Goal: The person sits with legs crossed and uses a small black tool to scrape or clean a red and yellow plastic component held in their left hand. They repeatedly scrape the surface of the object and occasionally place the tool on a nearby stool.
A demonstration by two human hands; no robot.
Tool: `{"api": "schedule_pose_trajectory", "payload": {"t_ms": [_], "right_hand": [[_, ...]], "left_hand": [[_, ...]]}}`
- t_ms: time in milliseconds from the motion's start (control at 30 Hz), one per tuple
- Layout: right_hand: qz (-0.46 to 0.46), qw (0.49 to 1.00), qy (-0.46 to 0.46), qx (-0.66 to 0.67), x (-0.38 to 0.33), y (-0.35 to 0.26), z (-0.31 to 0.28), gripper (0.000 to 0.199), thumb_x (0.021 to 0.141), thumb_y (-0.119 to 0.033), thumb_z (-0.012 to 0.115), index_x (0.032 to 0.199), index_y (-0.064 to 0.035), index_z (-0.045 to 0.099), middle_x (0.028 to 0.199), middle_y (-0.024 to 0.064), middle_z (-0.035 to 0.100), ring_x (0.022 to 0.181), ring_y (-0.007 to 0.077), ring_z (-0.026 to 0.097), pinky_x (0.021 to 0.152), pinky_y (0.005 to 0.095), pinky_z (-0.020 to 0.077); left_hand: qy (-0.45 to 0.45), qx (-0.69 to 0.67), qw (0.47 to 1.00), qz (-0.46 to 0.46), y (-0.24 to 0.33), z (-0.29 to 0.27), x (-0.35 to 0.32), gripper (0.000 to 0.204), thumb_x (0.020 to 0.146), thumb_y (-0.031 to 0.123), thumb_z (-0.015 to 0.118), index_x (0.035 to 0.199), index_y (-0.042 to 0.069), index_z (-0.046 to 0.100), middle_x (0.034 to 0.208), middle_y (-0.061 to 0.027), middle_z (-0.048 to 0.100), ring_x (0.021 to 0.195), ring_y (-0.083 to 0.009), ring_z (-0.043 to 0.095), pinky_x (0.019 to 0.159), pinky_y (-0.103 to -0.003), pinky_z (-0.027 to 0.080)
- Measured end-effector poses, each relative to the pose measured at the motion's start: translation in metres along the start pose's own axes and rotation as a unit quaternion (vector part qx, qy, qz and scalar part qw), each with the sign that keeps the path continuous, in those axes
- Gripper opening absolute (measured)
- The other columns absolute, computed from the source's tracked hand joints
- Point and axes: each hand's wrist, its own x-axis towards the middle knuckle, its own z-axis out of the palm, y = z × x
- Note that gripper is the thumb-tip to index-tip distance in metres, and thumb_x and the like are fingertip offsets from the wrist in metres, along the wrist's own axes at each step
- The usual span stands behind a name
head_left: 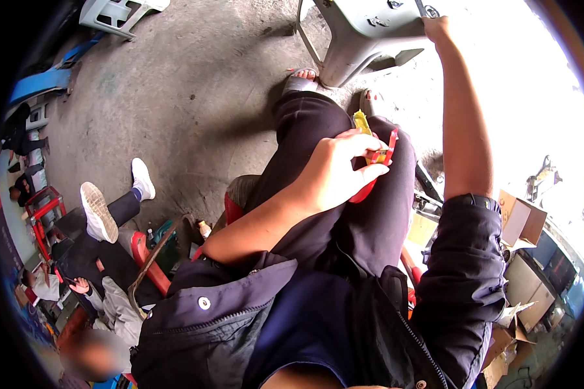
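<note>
My left hand is closed on a red and yellow object above my thighs. Its kind is not clear: a yellow strip sticks up past the fingers, and red parts show at the right and below the palm. My right arm reaches far forward to the right edge of a grey plastic stool. There my right hand has its fingers bent together beside a narrow dark piece. Glare washes out part of that hand, and whatever it grips is hard to make out. Small dark bits lie on the stool top.
A person with outstretched legs and white shoes sits at the left. Another grey stool stands far left near a blue metal piece. Cardboard boxes are piled at the right. Concrete floor lies between.
</note>
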Motion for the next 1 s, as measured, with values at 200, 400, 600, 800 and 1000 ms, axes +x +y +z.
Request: {"api": "schedule_pose_trajectory", "payload": {"t_ms": [200, 400, 600, 800, 1000], "right_hand": [[0.027, 0.993, 0.049, -0.104, 0.020, 0.012, 0.002, 0.035, 0.077, -0.024, 0.075, 0.083, 0.0092, 0.067, 0.075, 0.0165, 0.068, 0.070, 0.0249, 0.066, 0.066, 0.0397, 0.0516], [0.028, 0.989, 0.074, -0.124, 0.035, 0.028, -0.013, 0.039, 0.077, -0.027, 0.075, 0.088, 0.0100, 0.067, 0.080, 0.0194, 0.069, 0.075, 0.0265, 0.067, 0.069, 0.0404, 0.0523], [0.044, 0.988, 0.069, -0.133, 0.050, 0.030, -0.007, 0.044, 0.077, -0.029, 0.075, 0.093, 0.0108, 0.066, 0.085, 0.0222, 0.069, 0.080, 0.0281, 0.069, 0.071, 0.0411, 0.0529], [-0.015, 0.974, 0.170, -0.152, 0.046, 0.026, 0.010, 0.051, 0.077, -0.035, 0.078, 0.101, 0.0088, 0.066, 0.094, 0.0211, 0.069, 0.081, 0.0271, 0.068, 0.073, 0.0415, 0.0530], [-0.027, 0.973, 0.211, -0.084, 0.032, 0.023, 0.008, 0.047, 0.077, -0.035, 0.081, 0.099, 0.0050, 0.067, 0.092, 0.0150, 0.068, 0.074, 0.0228, 0.063, 0.068, 0.0374, 0.0513]], "left_hand": [[0.001, 0.074, 0.993, 0.093, 0.002, 0.002, 0.007, 0.021, 0.078, 0.003, 0.077, 0.097, -0.002, 0.069, 0.096, -0.0139, 0.072, 0.095, -0.0270, 0.070, 0.098, -0.037, 0.048], [0.013, 0.070, 0.992, 0.107, 0.000, 0.008, 0.008, 0.021, 0.076, 0.004, 0.079, 0.094, -0.001, 0.070, 0.097, -0.0133, 0.072, 0.100, -0.0288, 0.068, 0.101, -0.039, 0.047], [0.013, 0.050, 0.995, 0.088, 0.004, 0.006, 0.009, 0.022, 0.075, 0.004, 0.079, 0.094, -0.001, 0.070, 0.096, -0.0137, 0.072, 0.102, -0.0294, 0.067, 0.097, -0.038, 0.049], [0.027, 0.057, 0.993, 0.097, 0.001, 0.006, 0.008, 0.023, 0.074, 0.004, 0.080, 0.094, -0.001, 0.069, 0.097, -0.0148, 0.072, 0.102, -0.0301, 0.067, 0.093, -0.036, 0.051], [0.026, 0.040, 0.995, 0.082, -0.001, 0.001, 0.008, 0.022, 0.074, 0.003, 0.080, 0.093, -0.002, 0.069, 0.094, -0.0150, 0.071, 0.097, -0.0292, 0.067, 0.089, -0.036, 0.052]]}}
